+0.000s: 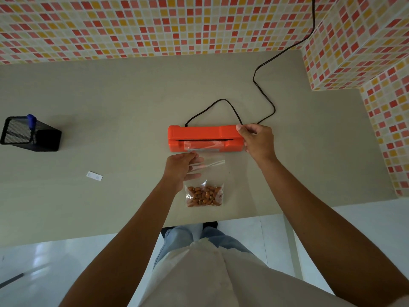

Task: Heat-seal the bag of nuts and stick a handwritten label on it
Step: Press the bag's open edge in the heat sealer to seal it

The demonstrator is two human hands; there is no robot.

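My right hand (256, 140) grips the end of the orange sealer (199, 135). My left hand (180, 168) lies flat on the bag of nuts (204, 195), fingers (190, 155) straight.

A single wide-angle camera sits at the person's head and looks steeply down and a little forward. The counter (110, 96) fills the middle of the view, the tiled wall (155, 25) runs along the top, and the person's own shirt (221, 273), trousers (177, 238) and the floor (55, 258) show at the bottom. Both forearms reach in from the lower edge, putting the left hand (180, 168) and right hand (256, 140) near the centre by the orange sealer (199, 132), fairly near the lens; straight edges bow toward the picture's sides.
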